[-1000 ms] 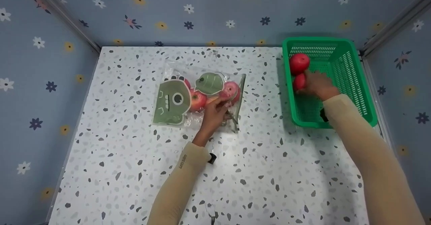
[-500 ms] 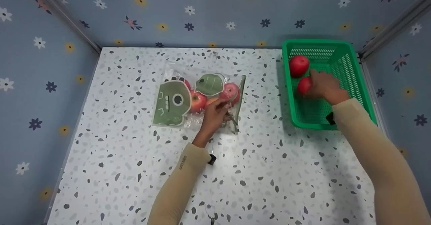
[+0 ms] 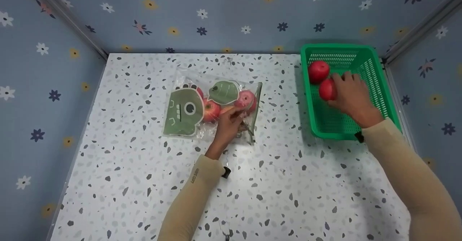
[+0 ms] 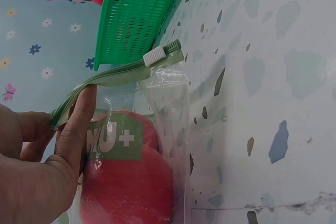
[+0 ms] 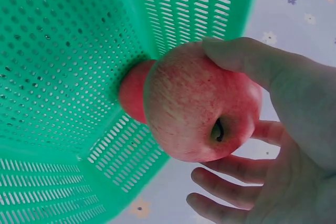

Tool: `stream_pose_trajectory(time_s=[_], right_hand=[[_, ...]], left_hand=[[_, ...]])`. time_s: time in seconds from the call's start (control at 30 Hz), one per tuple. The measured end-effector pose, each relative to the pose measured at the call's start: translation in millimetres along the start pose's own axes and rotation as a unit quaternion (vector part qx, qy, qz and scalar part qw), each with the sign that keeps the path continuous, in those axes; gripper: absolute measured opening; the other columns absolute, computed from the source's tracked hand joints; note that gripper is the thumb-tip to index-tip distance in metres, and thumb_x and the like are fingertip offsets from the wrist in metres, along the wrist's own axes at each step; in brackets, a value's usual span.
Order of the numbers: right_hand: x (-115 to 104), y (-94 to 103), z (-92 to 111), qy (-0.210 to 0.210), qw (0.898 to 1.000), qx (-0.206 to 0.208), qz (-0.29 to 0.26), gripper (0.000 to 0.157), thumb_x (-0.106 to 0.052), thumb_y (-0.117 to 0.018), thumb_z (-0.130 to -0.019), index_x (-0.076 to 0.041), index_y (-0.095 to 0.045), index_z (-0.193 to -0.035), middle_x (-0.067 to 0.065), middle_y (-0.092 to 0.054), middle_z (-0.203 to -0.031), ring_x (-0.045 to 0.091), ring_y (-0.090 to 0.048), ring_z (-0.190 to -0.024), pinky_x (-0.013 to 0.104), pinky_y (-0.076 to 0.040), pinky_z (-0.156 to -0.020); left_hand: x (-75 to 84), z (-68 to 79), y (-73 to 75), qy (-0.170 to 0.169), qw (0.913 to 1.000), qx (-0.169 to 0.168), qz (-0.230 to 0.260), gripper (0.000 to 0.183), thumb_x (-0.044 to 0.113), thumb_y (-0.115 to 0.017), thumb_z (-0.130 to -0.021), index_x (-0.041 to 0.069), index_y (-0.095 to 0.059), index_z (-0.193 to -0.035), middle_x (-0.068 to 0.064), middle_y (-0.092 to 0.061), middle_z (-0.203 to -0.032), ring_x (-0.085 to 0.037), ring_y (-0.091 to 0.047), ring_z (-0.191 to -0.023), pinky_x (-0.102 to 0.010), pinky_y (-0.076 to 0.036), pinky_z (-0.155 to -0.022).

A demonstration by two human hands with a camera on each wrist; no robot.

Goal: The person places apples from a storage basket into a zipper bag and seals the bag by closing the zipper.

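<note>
In the head view my left hand [image 3: 229, 123] pinches the mouth edge of a clear zip bag [image 3: 184, 113] printed with a green dinosaur. Several red apples [image 3: 212, 110] lie inside the bag. The left wrist view shows my fingers at the green zip strip, part of it raised, with the white slider [image 4: 154, 55] near its far end. My right hand [image 3: 352, 95] grips a red apple [image 5: 194, 103] over the green basket [image 3: 335, 136], thumb on one side and fingers on the other. A second apple [image 3: 318, 71] sits behind it, by the basket's left wall.
The green basket stands at the back right of the speckled white table [image 3: 274, 197], near the flowered wall panels [image 3: 223, 13]. Panels rise on the left, back and right. Bare tabletop lies between bag and basket.
My right hand has drawn the apple slightly right and up, away from the basket's left wall and toward the camera. The left hand keeps its pinch on the bag.
</note>
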State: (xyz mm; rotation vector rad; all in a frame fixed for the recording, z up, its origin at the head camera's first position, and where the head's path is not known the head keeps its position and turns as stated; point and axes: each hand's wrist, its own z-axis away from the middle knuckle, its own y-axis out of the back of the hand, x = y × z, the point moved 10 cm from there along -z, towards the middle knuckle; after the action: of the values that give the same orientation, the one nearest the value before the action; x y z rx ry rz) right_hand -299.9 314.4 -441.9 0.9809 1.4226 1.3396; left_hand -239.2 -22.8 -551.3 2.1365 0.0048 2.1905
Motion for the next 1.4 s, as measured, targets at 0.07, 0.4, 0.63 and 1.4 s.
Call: stream_pose_trajectory(time_s=[0.07, 0.4, 0.63, 1.4], right_hand=[[-5, 5.5, 5, 0.011, 1.000, 0.027, 0.006, 0.072, -0.017, -0.087, -0.084, 0.008, -0.049, -0.139, 0.039, -0.051, -0.126, 0.059, -0.050, -0.112, 0.075, -0.049, -0.086], [-29, 24.8, 18, 0.026, 0.997, 0.072, 0.026, 0.072, -0.014, -0.089, -0.082, 0.003, -0.052, -0.140, 0.037, -0.053, -0.127, 0.056, -0.051, -0.118, 0.073, -0.050, -0.089], [-53, 40.8, 25, 0.059, 0.991, 0.120, 0.027, 0.071, -0.012, -0.091, -0.078, 0.000, -0.052, -0.136, 0.035, -0.056, -0.125, 0.055, -0.053, -0.118, 0.072, -0.051, -0.093], [-125, 27.5, 33, 0.122, 0.984, 0.124, 0.031, 0.083, -0.016, -0.099, -0.068, -0.002, -0.053, -0.136, 0.030, -0.057, -0.130, 0.047, -0.053, -0.125, 0.062, -0.051, -0.105]], left_hand=[[-0.9, 0.1, 0.4, 0.004, 1.0000, 0.001, 0.001, 0.024, -0.002, -0.063, -0.103, -0.007, -0.071, -0.125, -0.019, -0.065, -0.116, -0.021, -0.065, -0.101, -0.024, -0.061, -0.083], [-2.8, 0.8, 1.9, 0.010, 0.9999, 0.000, -0.002, 0.024, -0.001, -0.062, -0.104, -0.005, -0.072, -0.125, -0.019, -0.067, -0.115, -0.020, -0.066, -0.103, -0.020, -0.059, -0.079], [-2.2, 1.1, 2.3, 0.006, 1.0000, 0.000, 0.000, 0.024, -0.001, -0.062, -0.104, -0.007, -0.071, -0.125, -0.019, -0.066, -0.115, -0.023, -0.067, -0.101, -0.020, -0.058, -0.078], [1.0, -0.3, 0.4, -0.012, 0.9998, 0.005, -0.013, 0.023, -0.005, -0.063, -0.102, -0.008, -0.072, -0.122, -0.021, -0.063, -0.117, -0.021, -0.063, -0.105, -0.018, -0.056, -0.085]])
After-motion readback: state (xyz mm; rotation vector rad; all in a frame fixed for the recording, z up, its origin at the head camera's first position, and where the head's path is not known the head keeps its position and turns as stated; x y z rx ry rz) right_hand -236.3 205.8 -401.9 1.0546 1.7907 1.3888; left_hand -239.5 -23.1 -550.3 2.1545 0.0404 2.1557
